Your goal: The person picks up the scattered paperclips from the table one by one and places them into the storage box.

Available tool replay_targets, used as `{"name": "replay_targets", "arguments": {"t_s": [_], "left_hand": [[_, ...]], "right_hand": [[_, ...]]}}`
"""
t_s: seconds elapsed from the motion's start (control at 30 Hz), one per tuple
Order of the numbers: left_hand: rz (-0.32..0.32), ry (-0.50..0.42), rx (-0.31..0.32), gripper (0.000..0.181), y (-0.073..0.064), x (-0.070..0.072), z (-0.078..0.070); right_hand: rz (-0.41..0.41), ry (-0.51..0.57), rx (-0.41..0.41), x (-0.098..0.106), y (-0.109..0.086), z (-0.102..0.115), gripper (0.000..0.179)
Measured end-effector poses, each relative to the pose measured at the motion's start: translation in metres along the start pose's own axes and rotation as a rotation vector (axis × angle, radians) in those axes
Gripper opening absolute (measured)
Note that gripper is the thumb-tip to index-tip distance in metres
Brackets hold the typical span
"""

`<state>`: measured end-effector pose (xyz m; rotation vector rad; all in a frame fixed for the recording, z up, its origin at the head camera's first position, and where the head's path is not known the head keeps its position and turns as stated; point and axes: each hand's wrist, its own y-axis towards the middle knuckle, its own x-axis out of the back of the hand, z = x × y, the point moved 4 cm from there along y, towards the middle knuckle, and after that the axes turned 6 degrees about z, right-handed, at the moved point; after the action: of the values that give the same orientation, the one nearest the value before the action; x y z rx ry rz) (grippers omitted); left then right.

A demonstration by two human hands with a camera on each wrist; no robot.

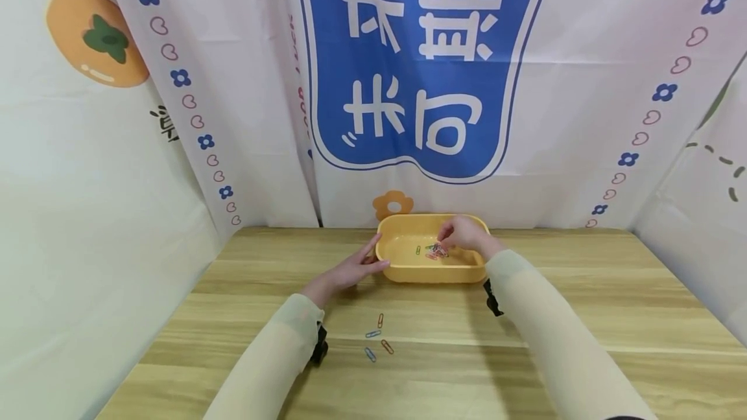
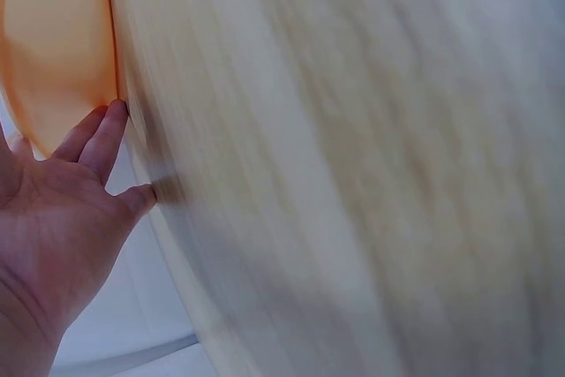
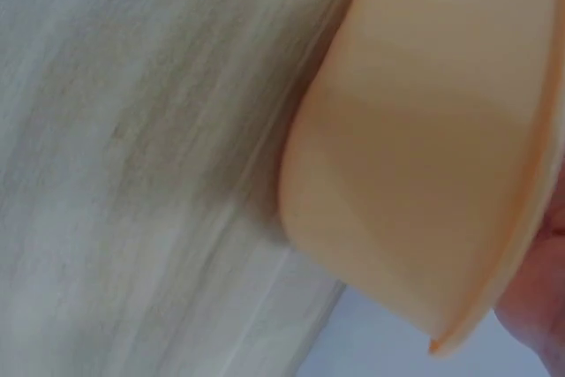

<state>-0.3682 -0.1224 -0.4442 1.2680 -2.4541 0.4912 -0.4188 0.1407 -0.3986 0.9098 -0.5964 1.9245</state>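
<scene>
A yellow plastic basin [image 1: 434, 273] stands near the table's back edge, with a small pile of coloured paper clips [image 1: 436, 252] inside. One green paper clip [image 1: 417, 250] lies apart, left of the pile. My left hand [image 1: 357, 268] rests against the basin's left end, its fingers spread. The left wrist view shows the left hand [image 2: 62, 218] with extended fingertips touching the orange-looking basin wall [image 2: 57, 33]. My right hand [image 1: 465, 234] reaches over the basin's right side, fingertips bent down at the pile. Whether they pinch a clip is too small to see. The basin wall [image 3: 406, 156] hides most of it in the right wrist view.
Several loose paper clips [image 1: 387, 346], blue and reddish, lie on the wooden table [image 1: 443, 355] in front of the basin. A printed white cloth [image 1: 583, 148] hangs right behind the table. Each wrist bears a black strap.
</scene>
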Motion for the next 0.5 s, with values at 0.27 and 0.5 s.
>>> {"name": "replay_targets", "arguments": {"t_s": [0.27,0.5], "left_hand": [[-0.006,0.008,0.011,0.083,0.001,0.001,0.001],[-0.002,0.000,0.009,0.084,0.001,0.001,0.000]], "right_hand": [[0.020,-0.025,0.087,0.004,-0.014,0.031,0.010],[0.043,0.040,0.249,-0.005,-0.039,0.062,0.007]]}}
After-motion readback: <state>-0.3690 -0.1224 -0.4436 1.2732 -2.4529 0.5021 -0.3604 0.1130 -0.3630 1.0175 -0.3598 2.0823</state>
